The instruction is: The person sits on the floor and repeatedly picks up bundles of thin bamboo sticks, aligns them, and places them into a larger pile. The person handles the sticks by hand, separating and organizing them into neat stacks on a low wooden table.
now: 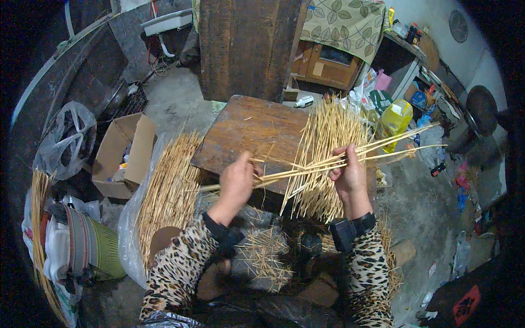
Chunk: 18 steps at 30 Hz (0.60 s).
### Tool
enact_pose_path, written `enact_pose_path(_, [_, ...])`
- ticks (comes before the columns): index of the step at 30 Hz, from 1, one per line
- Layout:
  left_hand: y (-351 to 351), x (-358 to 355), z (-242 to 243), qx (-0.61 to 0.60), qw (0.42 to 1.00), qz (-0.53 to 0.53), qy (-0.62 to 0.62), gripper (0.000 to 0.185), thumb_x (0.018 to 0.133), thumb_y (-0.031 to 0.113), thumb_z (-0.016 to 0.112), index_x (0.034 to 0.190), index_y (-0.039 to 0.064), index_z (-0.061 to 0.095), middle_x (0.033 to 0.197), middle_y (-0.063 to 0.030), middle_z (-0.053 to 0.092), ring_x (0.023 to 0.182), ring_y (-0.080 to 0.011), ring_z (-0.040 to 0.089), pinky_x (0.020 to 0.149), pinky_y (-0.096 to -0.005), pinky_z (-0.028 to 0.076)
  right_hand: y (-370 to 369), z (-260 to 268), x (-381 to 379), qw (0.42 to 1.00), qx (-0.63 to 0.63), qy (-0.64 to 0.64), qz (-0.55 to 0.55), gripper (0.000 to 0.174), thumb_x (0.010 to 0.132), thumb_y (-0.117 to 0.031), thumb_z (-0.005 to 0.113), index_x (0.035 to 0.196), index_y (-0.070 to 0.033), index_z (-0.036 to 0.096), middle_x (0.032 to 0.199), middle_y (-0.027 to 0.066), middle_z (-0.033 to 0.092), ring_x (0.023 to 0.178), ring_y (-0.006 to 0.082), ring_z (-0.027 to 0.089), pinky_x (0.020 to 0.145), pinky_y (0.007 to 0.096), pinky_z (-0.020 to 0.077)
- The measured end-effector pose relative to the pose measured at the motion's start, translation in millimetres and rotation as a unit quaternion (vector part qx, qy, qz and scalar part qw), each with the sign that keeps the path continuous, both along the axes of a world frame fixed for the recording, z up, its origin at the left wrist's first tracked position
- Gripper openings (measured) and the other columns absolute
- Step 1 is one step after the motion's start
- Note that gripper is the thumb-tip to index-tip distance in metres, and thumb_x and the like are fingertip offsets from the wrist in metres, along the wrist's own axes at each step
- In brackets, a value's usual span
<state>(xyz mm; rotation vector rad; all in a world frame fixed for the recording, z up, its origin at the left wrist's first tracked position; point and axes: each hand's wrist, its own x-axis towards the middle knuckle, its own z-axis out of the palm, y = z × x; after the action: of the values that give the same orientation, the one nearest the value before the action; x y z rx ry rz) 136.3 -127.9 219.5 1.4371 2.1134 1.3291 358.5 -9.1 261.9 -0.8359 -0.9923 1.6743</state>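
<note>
A thin bunch of straw stalks stretches nearly level between my two hands. Its left part is gripped by my left hand, which looks slightly blurred. Farther along, my right hand pinches the stalks between thumb and fingers, and their tips fan out to the right beyond it. Beneath the bunch, a thick pile of loose straw lies on the right side of a low wooden table. To the left of the table, a large straw bundle rests in clear plastic sheeting.
An open cardboard box and a green striped basket stand at left. Short straw scraps litter the floor before me. A dark wooden panel rises behind the table. A yellow plastic bag sits beyond the straw pile at right.
</note>
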Motion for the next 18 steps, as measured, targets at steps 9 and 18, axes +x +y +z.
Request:
enact_pose_path(9, [-31.7,-142.6,-15.2,0.072,0.965,0.232,0.096,0.019,0.092,0.015,0.041,0.094,0.000,0.054,0.080,-0.0149,0.059,0.074,-0.0311,0.057,0.064,-0.0401,0.043,21.9,-3.7,36.1,0.990,0.009,0.040,-0.135,0.036,0.096,-0.037,0.040,0.087,-0.005,0.054,0.063,-0.0007,0.044,0.046,0.0069,0.038,0.039,0.0224,0.0316])
enact_pose_path(18, [-36.7,-80.4,22.6,-0.001,0.998,0.006,-0.069,0.016,0.089,0.006,0.041,0.092,-0.002,0.056,0.079,-0.0093,0.063,0.071,-0.0184,0.059,0.064,-0.0302,0.047,9.6,11.3,17.9,0.995,0.091,-0.037,-0.006,0.034,0.096,-0.034,0.043,0.092,-0.003,0.056,0.058,-0.0013,0.046,0.045,0.0065,0.042,0.039,0.0215,0.0341])
